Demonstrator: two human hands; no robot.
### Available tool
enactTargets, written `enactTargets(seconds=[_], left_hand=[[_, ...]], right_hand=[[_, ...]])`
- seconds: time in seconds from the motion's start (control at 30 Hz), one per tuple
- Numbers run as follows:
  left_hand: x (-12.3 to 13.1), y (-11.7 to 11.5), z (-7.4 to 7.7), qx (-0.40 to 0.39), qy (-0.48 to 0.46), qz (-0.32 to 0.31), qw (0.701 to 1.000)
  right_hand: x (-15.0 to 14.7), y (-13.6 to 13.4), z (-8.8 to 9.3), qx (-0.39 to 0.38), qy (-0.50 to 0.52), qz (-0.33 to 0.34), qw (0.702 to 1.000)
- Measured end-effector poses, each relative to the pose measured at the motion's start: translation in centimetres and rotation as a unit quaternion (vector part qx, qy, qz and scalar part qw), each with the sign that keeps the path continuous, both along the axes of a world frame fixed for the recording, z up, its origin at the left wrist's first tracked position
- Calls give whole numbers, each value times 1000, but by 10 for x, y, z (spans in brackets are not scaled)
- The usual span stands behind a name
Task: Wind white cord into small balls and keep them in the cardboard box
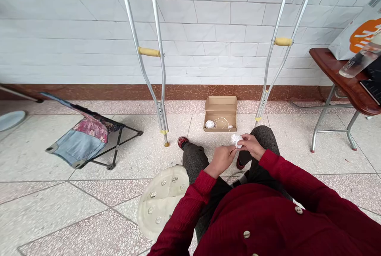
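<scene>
A small bundle of white yarn [236, 140] is held up above my knees, in front of the box. My right hand [252, 145] grips it from the right, thumb and fingers closed. From the left, my left hand [222, 158] pinches at its lower edge, fingertips close to those of the right hand; whether a thin tool is between them is too small to tell. Just beyond, an open cardboard box [220, 103] on the floor holds a white yarn ball [210, 124] and a loose strand. A smaller white tuft [230, 127] lies at the box's right front.
Two metal crutches, left [159, 105] and right [264, 89], lean on the tiled wall. A folding stool [86, 145] stands at left, a round pale lid-like disc [151, 196] beside my leg. At right, a red-brown stool [333, 65] carries a bottle [358, 62] and a bag [351, 35].
</scene>
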State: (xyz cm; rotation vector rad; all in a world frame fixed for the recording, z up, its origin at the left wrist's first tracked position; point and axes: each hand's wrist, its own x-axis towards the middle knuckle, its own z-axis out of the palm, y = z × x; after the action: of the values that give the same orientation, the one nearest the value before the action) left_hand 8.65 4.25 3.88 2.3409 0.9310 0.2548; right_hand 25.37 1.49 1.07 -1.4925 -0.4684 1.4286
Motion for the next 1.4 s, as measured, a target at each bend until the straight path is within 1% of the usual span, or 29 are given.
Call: enactTargets(seconds=[0.07, 0.13, 0.17, 0.2, 0.23, 0.27, 0.33, 0.37, 0.43, 0.5, 0.57, 0.63, 0.7, 0.77, 0.8, 0.9, 0.97, 1.03, 1.1, 1.13, 1.2, 1.27, 1.3, 1.33, 1.4], left_hand=[[-6, -4, -5, -52, -50, 11, 997], [-14, -7, -12, -87, -86, 5, 992], [-17, -8, -15, -100, -95, -4, 990], [-20, -8, -19, -111, -98, -13, 989], [-23, -7, -22, -119, -95, -17, 988], [-25, -5, -25, -120, -87, -16, 989], [-27, 3, -26, -102, -63, -9, 993], [-27, 8, -25, -79, -48, -10, 996], [-25, 19, -18, -11, -13, -30, 999], [-22, 28, -9, 63, 24, -59, 996], [-17, 32, 2, 117, 55, -79, 988], [-12, 30, 11, 149, 75, -87, 982], [-7, 25, 17, 166, 84, -82, 979], [-4, 17, 17, 165, 85, -66, 980], [-3, 13, 16, 156, 82, -54, 983], [-4, 1, 5, 90, 55, -9, 994], [-7, -4, -5, 22, 14, 12, 1000], [-13, -6, -15, -43, -39, 20, 998], [-19, -5, -24, -87, -82, 14, 993], [-22, -3, -27, -94, -90, 8, 991], [-26, 2, -31, -71, -69, -24, 995], [-28, 10, -30, -26, -27, -65, 997], [-28, 13, -29, -6, -11, -83, 996], [-27, 17, -26, 8, 0, -98, 995], [-24, 22, -22, 21, 10, -109, 994]], right_hand=[[2, 5, 12, 28, 40, -21, 999], [5, 8, 27, 58, 85, -51, 993], [6, 8, 34, 69, 104, -58, 990], [7, 6, 41, 77, 116, -49, 989], [8, 3, 47, 81, 122, -19, 989], [7, -1, 52, 82, 118, 26, 989], [2, -15, 57, 78, 75, 125, 986], [-1, -22, 57, 71, 45, 163, 983], [-8, -36, 51, 46, -8, 205, 978], [-14, -45, 38, 18, -37, 231, 972], [-16, -46, 22, -3, -60, 243, 968], [-14, -41, 6, -30, -70, 213, 974], [-10, -31, -5, -59, -59, 152, 985], [-5, -19, -11, -67, -41, 95, 992], [-3, -13, -11, -60, -36, 75, 995], [2, 2, -1, -25, -24, 31, 999], [4, 7, 12, 9, 3, 10, 1000], [3, 6, 25, 50, 51, 8, 997], [0, -2, 36, 89, 96, 41, 991], [-2, -8, 40, 97, 108, 73, 987], [-5, -21, 41, 80, 116, 167, 976], [-5, -32, 36, 35, 114, 253, 960], [-4, -36, 32, 14, 111, 279, 954], [-3, -38, 27, -1, 104, 292, 951], [1, -37, 18, -17, 88, 294, 951]])
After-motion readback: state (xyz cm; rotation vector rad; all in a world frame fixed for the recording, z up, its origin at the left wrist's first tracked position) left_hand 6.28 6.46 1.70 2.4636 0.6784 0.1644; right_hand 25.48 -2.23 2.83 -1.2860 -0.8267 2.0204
